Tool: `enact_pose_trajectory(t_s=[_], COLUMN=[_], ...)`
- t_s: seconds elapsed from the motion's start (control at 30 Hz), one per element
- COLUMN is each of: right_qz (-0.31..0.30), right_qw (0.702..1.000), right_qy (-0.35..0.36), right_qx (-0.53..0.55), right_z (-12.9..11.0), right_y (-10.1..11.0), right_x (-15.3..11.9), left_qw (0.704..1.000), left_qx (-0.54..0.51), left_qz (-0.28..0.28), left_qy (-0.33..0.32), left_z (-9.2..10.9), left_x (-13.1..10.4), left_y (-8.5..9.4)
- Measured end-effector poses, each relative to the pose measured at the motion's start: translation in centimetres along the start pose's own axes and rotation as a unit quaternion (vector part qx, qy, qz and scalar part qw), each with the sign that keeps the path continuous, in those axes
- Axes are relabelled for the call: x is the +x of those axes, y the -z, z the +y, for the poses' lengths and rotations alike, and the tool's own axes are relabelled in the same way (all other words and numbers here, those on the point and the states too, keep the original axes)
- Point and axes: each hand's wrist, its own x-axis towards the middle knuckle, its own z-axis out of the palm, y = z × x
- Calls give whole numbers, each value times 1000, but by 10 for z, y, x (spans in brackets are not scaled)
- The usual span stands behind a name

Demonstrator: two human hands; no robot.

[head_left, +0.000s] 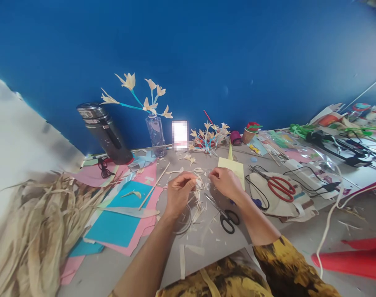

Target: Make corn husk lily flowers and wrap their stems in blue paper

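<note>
Above the middle of the grey table, my left hand (pixel 181 192) is closed in a pinch on a small pale piece (pixel 198 181), perhaps a husk strip. My right hand (pixel 226 182) is a short way to its right, fingers pressed together; what they hold, if anything, is too small to name. Beneath my hands lie pale scraps (pixel 198 212) and a coil of wire (pixel 184 222). Black-handled scissors (pixel 228 220) rest below my right hand, beside it a yellow paper (pixel 236 168). A thin stick (pixel 153 186) lies left of my left hand.
Dried husks (pixel 36 231) and blue sheets (pixel 113 229) lie left. A dark flask (pixel 106 134), a clear bottle (pixel 155 134) with pale flowers and a flower cluster (pixel 209 138) stand near the blue wall. Red-handled scissors (pixel 281 189), a power strip (pixel 308 173) and cables are right.
</note>
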Motion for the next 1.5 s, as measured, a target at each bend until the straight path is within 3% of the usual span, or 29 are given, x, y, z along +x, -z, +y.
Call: enact_pose_trajectory(t_s=[0.1, 0.17, 0.2, 0.3, 0.33, 0.4, 0.47, 0.57, 0.63, 0.7, 0.8, 1.07, 1.3, 1.5], right_qz=[-44, -96, -124, -190, -201, -196, -156, -60, -1, 37, 32, -58, -32, 13], right_qw=[996, 975, 949, 829, 805, 792, 818, 894, 961, 997, 998, 990, 990, 997], right_qy=[24, 40, 46, 49, 46, 39, 30, 36, 30, -2, -30, 23, 31, 27], right_qx=[75, 198, 287, 524, 557, 577, 554, 443, 276, 69, -46, -124, -131, -65], right_z=[4, 6, 7, 6, 5, 3, 3, 7, 8, 5, -6, -29, -24, -21], right_y=[-1, -3, -4, -10, -12, -14, -15, -8, 0, 7, 8, -33, -47, -43], right_x=[-9, -15, -18, -27, -29, -31, -30, -20, -9, 5, 29, 70, 80, 76], left_qw=[995, 986, 980, 956, 949, 945, 959, 982, 984, 979, 972, 967, 966, 960], left_qx=[42, 91, 119, 197, 213, 224, 202, 121, 57, -7, -73, -126, -147, -172], left_qz=[68, 91, 98, 110, 111, 111, 113, 139, 167, 189, 199, 196, 178, 177], left_qy=[-61, -103, -124, -186, -202, -209, -165, -28, 40, 75, 104, 106, 114, 133], left_z=[0, 0, 1, 3, 4, 4, 3, -2, -6, -10, -15, -18, -15, -18], left_x=[-1, -3, -5, -9, -9, -10, -9, -4, 2, 7, 11, 11, 10, 11], left_y=[-1, -1, -1, -2, -2, -3, -3, 1, 5, 9, 10, 7, 9, 11])
